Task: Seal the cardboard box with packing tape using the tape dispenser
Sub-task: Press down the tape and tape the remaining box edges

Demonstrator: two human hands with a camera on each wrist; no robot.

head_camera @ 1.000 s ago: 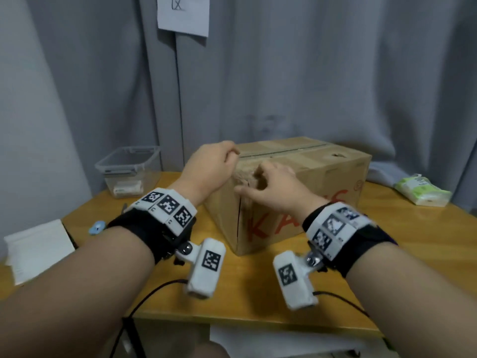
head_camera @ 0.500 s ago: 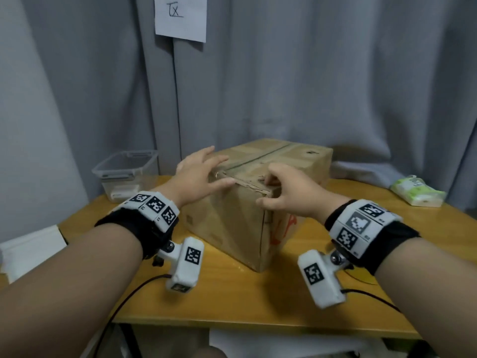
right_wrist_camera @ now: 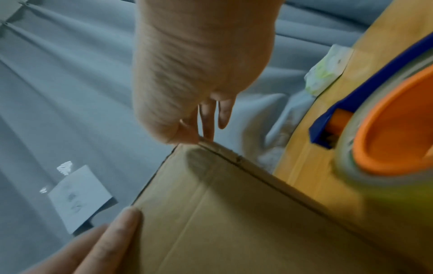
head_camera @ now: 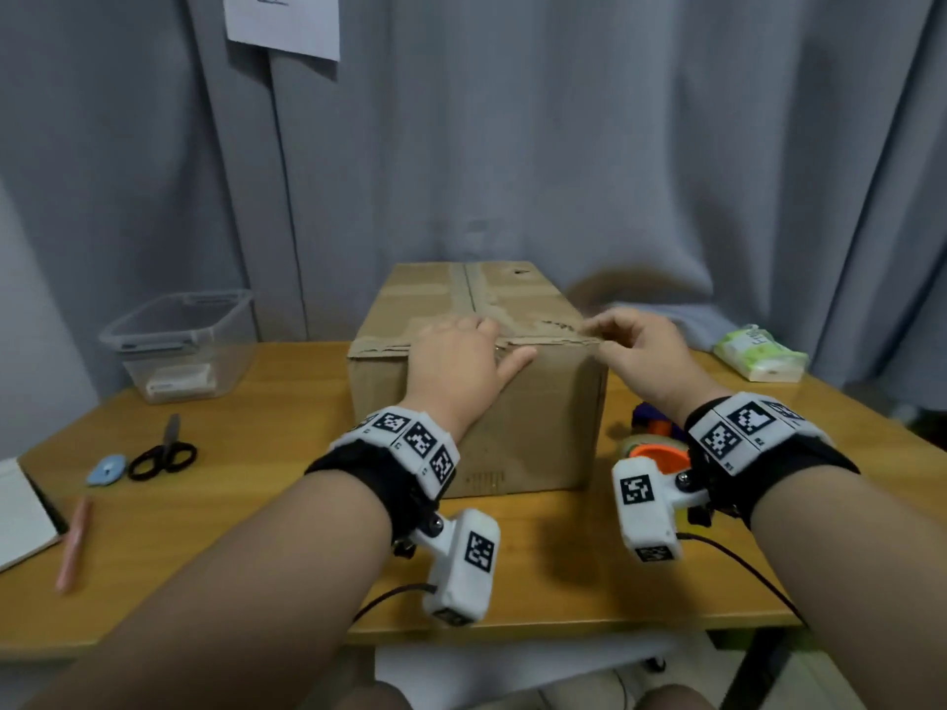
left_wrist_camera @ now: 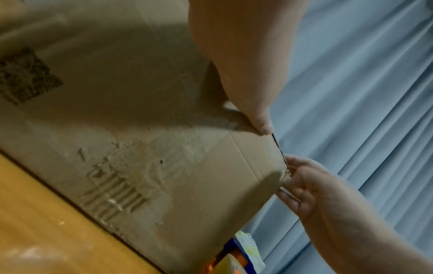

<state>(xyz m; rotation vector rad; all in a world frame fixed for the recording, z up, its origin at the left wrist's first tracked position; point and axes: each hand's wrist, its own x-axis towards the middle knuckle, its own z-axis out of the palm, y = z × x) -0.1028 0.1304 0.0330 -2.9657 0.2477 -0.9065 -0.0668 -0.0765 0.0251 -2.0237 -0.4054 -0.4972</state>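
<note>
Wooden table [head_camera: 287, 509], grey curtain [head_camera: 615, 146] behind, cardboard box [head_camera: 538, 402] central

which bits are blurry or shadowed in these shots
Head view: sharp, evenly lit, only the right hand slightly smeared. Left wrist view: hand shadow across the cardboard box. Right wrist view: tape dispenser close and badly blurred.

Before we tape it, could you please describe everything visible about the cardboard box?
The cardboard box is brown and worn, with scuffed print and old tape traces along its closed top seam. It stands upright on the wooden table, a short end towards the camera. The left hand rests flat on its near top edge; the right hand pinches the near right top corner.
</note>
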